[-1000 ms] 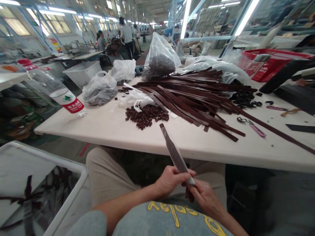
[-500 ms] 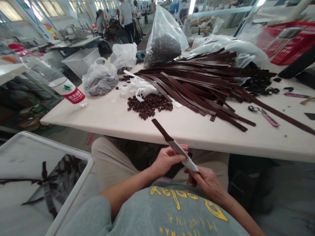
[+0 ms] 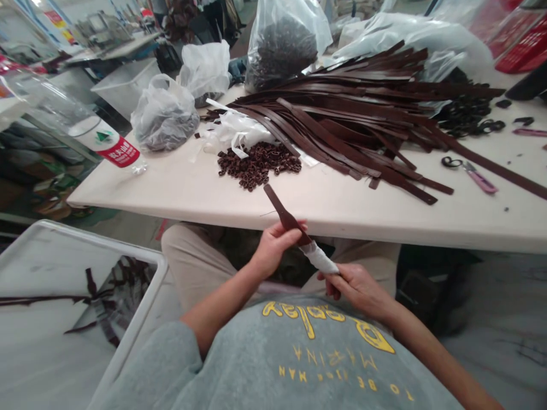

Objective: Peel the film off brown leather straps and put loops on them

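Note:
A dark brown leather strap with a narrowed end slants over my lap, its tip reaching in front of the table's edge. White wrapping covers its lower part. My left hand pinches the strap just above the wrapping, thumb on top. My right hand is closed on the lower end of the wrapped part, and its fingertips are partly hidden. Beyond the strap's tip lies a heap of small brown loops. A large pile of similar brown straps spreads behind it.
A tilted plastic bottle stands at the left, near tied plastic bags. Snips with a pink handle and black rings lie at the right. A white bin holding straps is beside my left leg.
My left hand has slid up the strap, away from my right hand, and more white wrapping shows between them. The view has tilted down.

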`<state>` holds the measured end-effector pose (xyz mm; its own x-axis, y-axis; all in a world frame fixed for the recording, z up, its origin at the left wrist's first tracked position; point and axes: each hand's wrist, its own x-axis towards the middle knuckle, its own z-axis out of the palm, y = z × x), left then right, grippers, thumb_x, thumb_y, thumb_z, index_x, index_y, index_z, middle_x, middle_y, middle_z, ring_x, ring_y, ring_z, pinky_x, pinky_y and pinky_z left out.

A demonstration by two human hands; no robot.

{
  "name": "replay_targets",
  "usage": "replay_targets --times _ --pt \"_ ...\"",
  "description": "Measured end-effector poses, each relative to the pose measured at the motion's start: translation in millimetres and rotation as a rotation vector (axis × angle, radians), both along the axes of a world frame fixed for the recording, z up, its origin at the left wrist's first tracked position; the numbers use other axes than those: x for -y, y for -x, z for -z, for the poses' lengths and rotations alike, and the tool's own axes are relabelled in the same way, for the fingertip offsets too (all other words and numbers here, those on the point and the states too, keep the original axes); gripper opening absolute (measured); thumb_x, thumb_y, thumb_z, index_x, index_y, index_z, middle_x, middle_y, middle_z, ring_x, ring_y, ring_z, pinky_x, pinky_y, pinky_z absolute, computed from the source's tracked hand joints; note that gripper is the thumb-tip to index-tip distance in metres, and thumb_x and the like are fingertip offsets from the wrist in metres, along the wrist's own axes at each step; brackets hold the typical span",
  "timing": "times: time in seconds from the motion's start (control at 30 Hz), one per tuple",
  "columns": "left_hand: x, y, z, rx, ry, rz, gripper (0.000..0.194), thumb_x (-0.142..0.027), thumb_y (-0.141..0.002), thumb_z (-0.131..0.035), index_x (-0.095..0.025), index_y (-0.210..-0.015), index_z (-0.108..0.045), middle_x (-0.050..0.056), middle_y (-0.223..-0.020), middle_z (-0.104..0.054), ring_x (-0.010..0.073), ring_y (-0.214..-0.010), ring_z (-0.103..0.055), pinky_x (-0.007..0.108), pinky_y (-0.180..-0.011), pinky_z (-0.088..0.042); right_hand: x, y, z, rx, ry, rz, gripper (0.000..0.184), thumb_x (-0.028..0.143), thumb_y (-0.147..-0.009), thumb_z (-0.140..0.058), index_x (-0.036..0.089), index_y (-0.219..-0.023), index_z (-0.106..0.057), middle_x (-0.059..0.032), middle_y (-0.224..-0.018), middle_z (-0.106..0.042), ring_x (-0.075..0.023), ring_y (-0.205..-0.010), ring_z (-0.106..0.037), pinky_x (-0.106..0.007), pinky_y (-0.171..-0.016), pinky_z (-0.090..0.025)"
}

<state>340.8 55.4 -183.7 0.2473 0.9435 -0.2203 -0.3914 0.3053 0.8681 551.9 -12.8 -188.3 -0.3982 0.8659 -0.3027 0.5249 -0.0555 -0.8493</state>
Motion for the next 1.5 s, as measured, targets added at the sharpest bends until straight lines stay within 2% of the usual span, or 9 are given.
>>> replay_targets --times 0.1,0.23,0.4,0.6,0.83,0.93,1.1,1.3,1.5 --pt "-23.9 22.5 -3.4 -0.080 -0.075 -0.141 0.031 -0.043 -0.069 -0.082 -0.017 -0.085 -0.079 0.002 -0.076 -0.072 0.0097 -0.065 -0.060 0.020 -0.059 -0.045 -4.7 -4.0 -6.9 0.006 0.041 -0.027 0.026 0.039 -0.090 -0.053 0.018 -0.089 -0.067 -0.0010 -0.071 -0.069 -0.0167 -0.062 -0.064 -0.027 -0.060 -0.047" --pt "-28.6 33.4 -5.9 -0.169 -0.134 -0.052 0.034 -0.045 -0.072 -0.080 -0.016 -0.088 -0.079 0.002 -0.071 -0.072 0.0086 -0.058 -0.058 0.019 -0.054 -0.044 -12.4 5.1 -16.5 -0.074 0.049 0.044 0.023 0.039 -0.085 -0.061 0.019 -0.094 -0.064 -0.0006 -0.079 -0.070 -0.0167 -0.068 -0.064 -0.027 -0.063 -0.048" --pt "-25.1 40.2 -13.7 -0.093 -0.083 -0.123 0.042 -0.054 -0.077 -0.072 -0.013 -0.079 -0.077 0.004 -0.064 -0.069 0.0094 -0.053 -0.059 0.021 -0.051 -0.046 -15.3 8.8 -18.5 -0.096 0.095 0.077 0.039 0.053 -0.089 -0.051 0.021 -0.069 -0.059 0.0012 -0.061 -0.062 -0.0135 -0.055 -0.058 -0.025 -0.055 -0.045" --pt "-32.4 58.2 -10.1 -0.134 -0.024 -0.232 0.043 -0.054 -0.075 -0.072 -0.011 -0.079 -0.076 0.005 -0.067 -0.071 0.0106 -0.055 -0.062 0.021 -0.052 -0.049 4.8 -55.0 -14.4 0.016 0.144 0.117 0.055 0.072 -0.083 -0.052 0.023 -0.058 -0.057 -0.0014 -0.055 -0.058 -0.0142 -0.050 -0.053 -0.028 -0.050 -0.042" --pt "-16.2 45.5 6.3 -0.227 0.057 -0.025 0.041 -0.038 -0.065 -0.083 -0.014 -0.097 -0.074 0.000 -0.066 -0.069 0.0104 -0.054 -0.064 0.019 -0.053 -0.050 23.2 -140.6 -15.8 0.203 0.232 0.188 0.068 0.088 -0.069 -0.053 0.021 -0.061 -0.066 -0.0040 -0.053 -0.061 -0.0129 -0.050 -0.056 -0.028 -0.050 -0.042" --pt "-6.7 34.0 6.7 -0.140 0.144 0.079 0.050 -0.033 -0.067 -0.082 -0.016 -0.112 -0.070 -0.001 -0.069 -0.068 0.0123 -0.058 -0.068 0.019 -0.053 -0.051 21.0 -155.8 -22.3 0.405 0.104 0.296 0.074 0.092 -0.063 -0.051 0.021 -0.072 -0.072 -0.0055 -0.067 -0.071 -0.0160 -0.061 -0.063 -0.032 -0.060 -0.046" --pt "8.2 15.2 9.2 -0.076 0.226 0.121 0.054 -0.028 -0.069 -0.079 -0.017 -0.120 -0.065 -0.001 -0.073 -0.067 0.0122 -0.063 -0.070 0.018 -0.056 -0.052 13.3 -110.5 -32.4 0.487 -0.357 0.709 0.053 0.065 -0.090 -0.050 0.018 -0.098 -0.073 -0.0088 -0.094 -0.076 -0.0174 -0.081 -0.067 -0.033 -0.075 -0.048" --pt "18.6 1.3 8.9 -0.043 0.251 0.186 0.056 -0.027 -0.071 -0.078 -0.017 -0.123 -0.064 -0.001 -0.075 -0.068 0.0112 -0.065 -0.070 0.018 -0.060 -0.053 -8.3 -18.6 -18.6 0.077 -0.376 0.299 0.029 0.041 -0.089 -0.057 0.021 -0.105 -0.070 -0.0049 -0.103 -0.075 -0.0215 -0.093 -0.068 -0.035 -0.086 -0.050" --pt "14.1 15.2 9.2 -0.142 0.167 0.235 0.046 -0.031 -0.072 -0.078 -0.017 -0.115 -0.067 0.001 -0.083 -0.071 0.0104 -0.065 -0.069 0.020 -0.063 -0.054 -17.7 -12.8 -13.3 0.014 -0.152 0.218 0.020 0.038 -0.084 -0.059 0.021 -0.078 -0.070 0.0023 -0.065 -0.067 -0.0152 -0.060 -0.058 -0.027 -0.055 -0.041"
